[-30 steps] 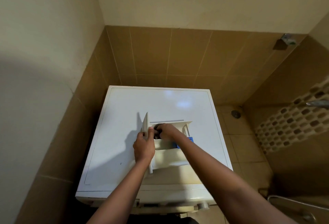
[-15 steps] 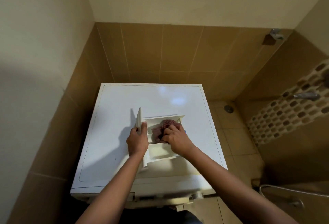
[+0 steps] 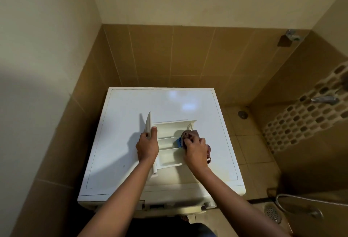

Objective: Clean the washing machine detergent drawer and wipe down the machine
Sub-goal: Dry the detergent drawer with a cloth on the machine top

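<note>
Drawer (image 3: 169,154) btwn hands: left hand (image 3: 147,147) grips its front, right hand (image 3: 194,151) clutches cloth (image 3: 189,134).

Cloth (image 3: 189,134) mostly under the right hand (image 3: 195,150), blue insert (image 3: 179,142) half covered (shape unclear), tap (image 3: 323,99) blurred

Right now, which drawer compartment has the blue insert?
The middle compartment: blue insert at its right end, beside the cloth; the others are plain white.

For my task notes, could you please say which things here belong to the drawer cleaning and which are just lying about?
In use: detergent drawer, cloth, washing machine, left hand, right hand.
Lying about: wall tap, floor drain.
</note>
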Demonstrator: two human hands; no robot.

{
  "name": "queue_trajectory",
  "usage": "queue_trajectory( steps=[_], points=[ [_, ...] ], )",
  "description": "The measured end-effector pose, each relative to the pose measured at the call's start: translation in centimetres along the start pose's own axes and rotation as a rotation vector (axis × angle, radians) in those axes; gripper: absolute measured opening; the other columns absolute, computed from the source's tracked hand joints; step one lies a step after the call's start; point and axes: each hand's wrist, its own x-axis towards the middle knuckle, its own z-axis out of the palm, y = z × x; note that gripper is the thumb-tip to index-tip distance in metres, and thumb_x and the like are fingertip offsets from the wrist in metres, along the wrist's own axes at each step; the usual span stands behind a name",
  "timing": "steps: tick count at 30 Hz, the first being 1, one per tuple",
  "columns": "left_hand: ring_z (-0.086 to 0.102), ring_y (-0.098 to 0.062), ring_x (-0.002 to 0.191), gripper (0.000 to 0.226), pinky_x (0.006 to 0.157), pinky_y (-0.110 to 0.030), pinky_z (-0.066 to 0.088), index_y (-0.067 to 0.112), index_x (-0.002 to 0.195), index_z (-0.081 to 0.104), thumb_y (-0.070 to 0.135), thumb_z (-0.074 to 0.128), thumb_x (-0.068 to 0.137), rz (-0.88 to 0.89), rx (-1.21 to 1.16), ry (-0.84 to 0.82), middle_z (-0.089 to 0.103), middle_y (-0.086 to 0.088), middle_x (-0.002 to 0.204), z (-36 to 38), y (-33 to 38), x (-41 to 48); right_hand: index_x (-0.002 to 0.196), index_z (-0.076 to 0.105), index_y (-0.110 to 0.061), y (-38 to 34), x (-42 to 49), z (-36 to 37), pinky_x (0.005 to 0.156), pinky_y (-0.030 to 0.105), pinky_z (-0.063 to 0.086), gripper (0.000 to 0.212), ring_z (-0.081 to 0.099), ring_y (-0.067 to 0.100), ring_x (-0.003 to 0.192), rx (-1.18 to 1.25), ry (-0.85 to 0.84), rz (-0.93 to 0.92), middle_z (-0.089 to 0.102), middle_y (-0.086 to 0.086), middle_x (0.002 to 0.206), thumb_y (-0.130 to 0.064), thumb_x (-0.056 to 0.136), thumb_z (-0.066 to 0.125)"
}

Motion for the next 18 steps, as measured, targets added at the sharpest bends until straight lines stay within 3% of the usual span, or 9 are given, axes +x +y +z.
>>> queue_trajectory(
  steps=[2, 4, 7, 9, 13, 15, 18],
  points=[
    [0.058, -0.025, 0.081, 0.052, 0.068, -0.032, 0.042, 0.011, 0.100, 0.059, 0.060, 0.043, 0.091, -0.002, 0.013, -0.005, 0.062, -0.006, 0.092, -0.1, 0.0, 0.0, 0.109, 0.069, -0.020, 1.2, 0.5, -0.4, 0.074, 0.040, 0.041, 0.042, 0.052, 0.038, 0.095, -0.057, -0.023, -0.141, 0.056, 0.013, 0.127, -0.001, 0.074, 0.053],
    [0.058, -0.025, 0.083, 0.054, 0.069, -0.033, 0.043, 0.011, 0.101, 0.059, 0.061, 0.042, 0.091, -0.002, 0.022, -0.010, 0.062, -0.006, 0.094, -0.1, 0.0, 0.1, 0.118, 0.065, -0.023, 2.9, 1.1, -1.4, 0.076, 0.039, 0.041, 0.041, 0.050, 0.035, 0.101, -0.093, -0.051, -0.215, 0.055, 0.009, 0.131, -0.004, 0.083, 0.055],
    [0.058, -0.026, 0.083, 0.056, 0.069, -0.033, 0.043, 0.011, 0.101, 0.059, 0.063, 0.041, 0.090, -0.010, 0.018, -0.007, 0.063, -0.007, 0.095, 0.0, -0.1, 0.2, 0.125, 0.061, -0.021, 3.3, 1.1, -1.5, 0.083, 0.039, 0.040, 0.037, 0.044, 0.033, 0.108, -0.064, -0.045, -0.111, 0.050, 0.007, 0.133, -0.007, 0.092, 0.049],
    [0.058, -0.028, 0.085, 0.056, 0.070, -0.034, 0.044, 0.011, 0.100, 0.059, 0.064, 0.041, 0.089, -0.020, 0.024, -0.003, 0.062, -0.007, 0.095, 0.1, -0.1, 0.2, 0.117, 0.066, -0.023, 1.5, 0.4, -1.1, 0.081, 0.038, 0.041, 0.035, 0.047, 0.035, 0.104, -0.020, -0.030, -0.103, 0.050, 0.004, 0.134, -0.008, 0.090, 0.051],
    [0.058, -0.029, 0.086, 0.054, 0.073, -0.035, 0.045, 0.011, 0.097, 0.059, 0.062, 0.043, 0.089, -0.032, 0.015, 0.012, 0.063, -0.007, 0.095, 0.1, 0.1, 0.2, 0.110, 0.070, -0.020, -1.9, -1.1, -1.0, 0.075, 0.037, 0.040, 0.032, 0.051, 0.037, 0.094, 0.026, -0.052, -0.377, 0.054, 0.008, 0.130, -0.010, 0.081, 0.060],
    [0.057, -0.028, 0.086, 0.053, 0.073, -0.033, 0.042, 0.011, 0.099, 0.060, 0.061, 0.043, 0.090, -0.029, 0.011, 0.018, 0.063, -0.007, 0.095, 0.1, 0.1, 0.2, 0.117, 0.065, -0.016, -3.7, -2.3, -0.9, 0.082, 0.040, 0.039, 0.036, 0.047, 0.036, 0.104, 0.010, -0.121, -0.473, 0.051, 0.012, 0.133, -0.012, 0.082, 0.059],
    [0.057, -0.027, 0.085, 0.054, 0.073, -0.033, 0.042, 0.011, 0.100, 0.060, 0.061, 0.042, 0.090, -0.012, 0.017, 0.017, 0.064, -0.008, 0.095, 0.1, 0.0, 0.2, 0.125, 0.058, -0.012, -4.5, -3.3, -0.7, 0.094, 0.041, 0.033, 0.040, 0.041, 0.033, 0.117, -0.006, -0.242, -0.413, 0.050, 0.011, 0.134, -0.018, 0.086, 0.051]
  ],
)
